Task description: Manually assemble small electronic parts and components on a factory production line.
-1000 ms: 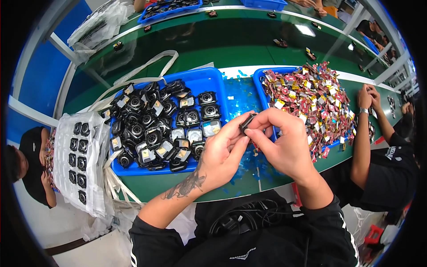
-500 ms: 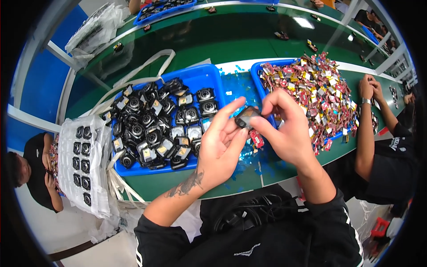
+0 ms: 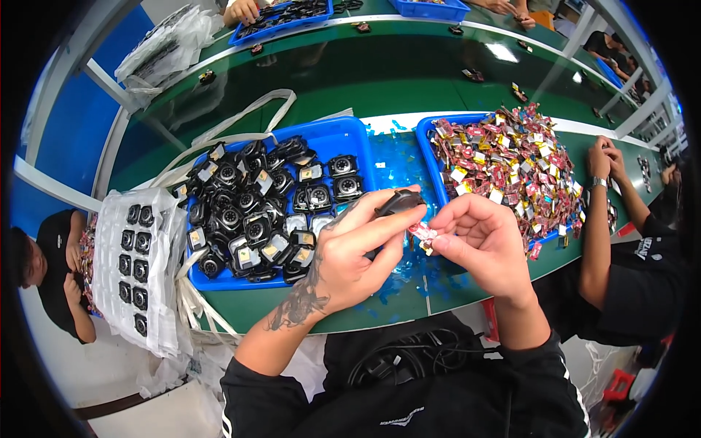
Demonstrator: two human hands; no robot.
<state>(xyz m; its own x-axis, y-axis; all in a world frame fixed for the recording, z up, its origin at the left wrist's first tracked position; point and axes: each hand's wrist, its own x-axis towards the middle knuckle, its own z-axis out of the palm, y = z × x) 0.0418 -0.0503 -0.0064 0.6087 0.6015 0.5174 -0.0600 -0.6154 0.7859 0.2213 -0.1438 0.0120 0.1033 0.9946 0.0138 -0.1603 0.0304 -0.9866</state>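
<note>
My left hand (image 3: pixel 350 252) is closed around a black watch case (image 3: pixel 400 203), which is tilted on edge between thumb and fingers. Just below the case, my right hand (image 3: pixel 488 244) pinches a small red-and-white electronic part (image 3: pixel 422 235) between thumb and forefinger. Whether this part is still joined to the case is hidden by my left fingers. To the left stands a blue tray (image 3: pixel 358 139) heaped with black watch cases (image 3: pixel 252 219). At the right, another blue tray (image 3: pixel 426 142) is piled high with red, white and yellow electronic parts (image 3: pixel 511 164).
Blue film scraps (image 3: pixel 398 150) litter the green bench (image 3: pixel 328 321) between the trays. A white moulded sheet (image 3: pixel 109 255) holds several watch cases at the left. Co-workers sit on both sides, one forearm (image 3: pixel 597 212) resting near the right tray. A green conveyor (image 3: pixel 350 73) carries small parts.
My left hand has turned over, so the watch case now stands on edge. My right thumb has left the case, and the right fingers now pinch the red part. The view has shifted slightly.
</note>
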